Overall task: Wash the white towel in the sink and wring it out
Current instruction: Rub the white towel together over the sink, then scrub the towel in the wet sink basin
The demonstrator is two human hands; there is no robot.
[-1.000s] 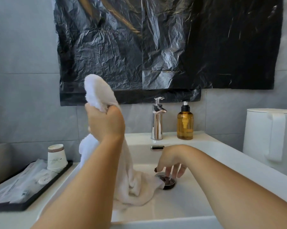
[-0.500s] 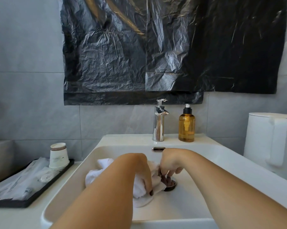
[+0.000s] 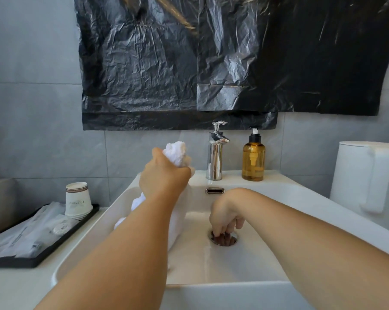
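Left hand (image 3: 164, 177) clenched round white towel (image 3: 175, 152), lifted over sink (image 3: 233, 265). Right hand (image 3: 226, 214) fingers (image 3: 222, 230) pinch drain stopper (image 3: 223, 239). Step: likely plugging before wash; next needs tap (image 3: 215, 151) opened.

Fluffy, nubbly cloth is showing on the white towel (image 3: 175, 153). The sink (image 3: 233, 291) is looking like smooth, glossy ceramic. Far behind it, the faucet (image 3: 215, 153) is gleaming as polished chrome metal beside an amber translucent plastic soap bottle (image 3: 253, 161). Crinkled, shiny black plastic sheeting (image 3: 189, 63) is covering matt grey tiles (image 3: 32, 130). Left, paper cups (image 3: 77, 201) are standing on a matt black tray (image 3: 43, 257).
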